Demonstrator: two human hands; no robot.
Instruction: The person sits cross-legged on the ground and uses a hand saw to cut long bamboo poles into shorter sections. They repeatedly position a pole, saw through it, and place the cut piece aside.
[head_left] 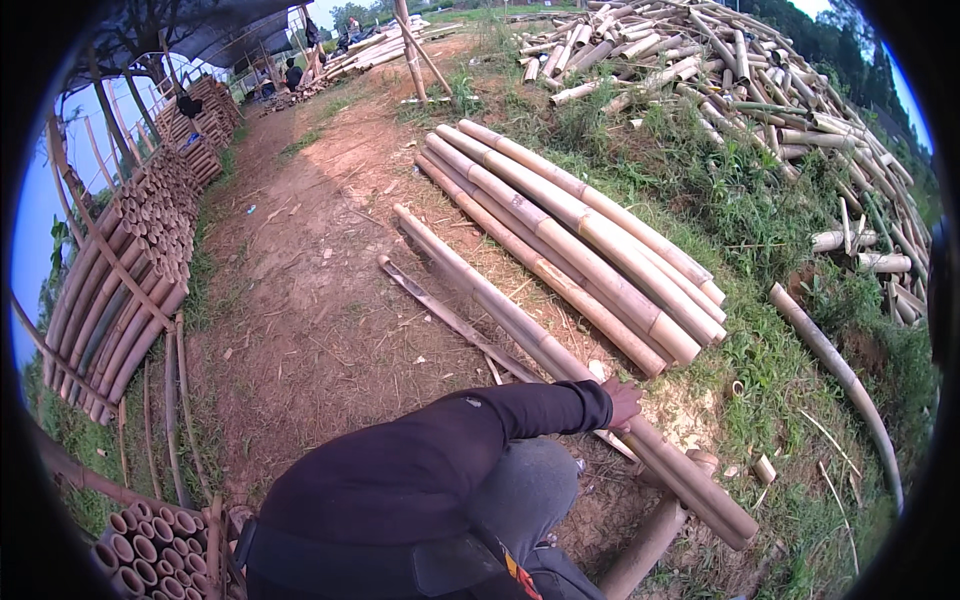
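My left arm, in a dark long sleeve, reaches across to the right. My left hand (625, 403) lies closed over a long bamboo pole (540, 343), gripping it from above near its closer end. The pole slants from the middle of the view down to the lower right. Under its near end, a thick bamboo log (645, 548) lies crosswise and props it up. Just left of the pole, a split bamboo length (455, 318) lies on the dirt. Beyond it rests a row of several thick, pale bamboo poles (575, 235). My right hand does not show.
A large heap of cut bamboo (740, 60) rises at the far right. Stacked bamboo (150, 240) leans along the left, with a bundle of short tubes (150, 550) at the lower left. A curved pole (845, 375) lies in the right-hand grass. People sit under a dark canopy (200, 35) far off.
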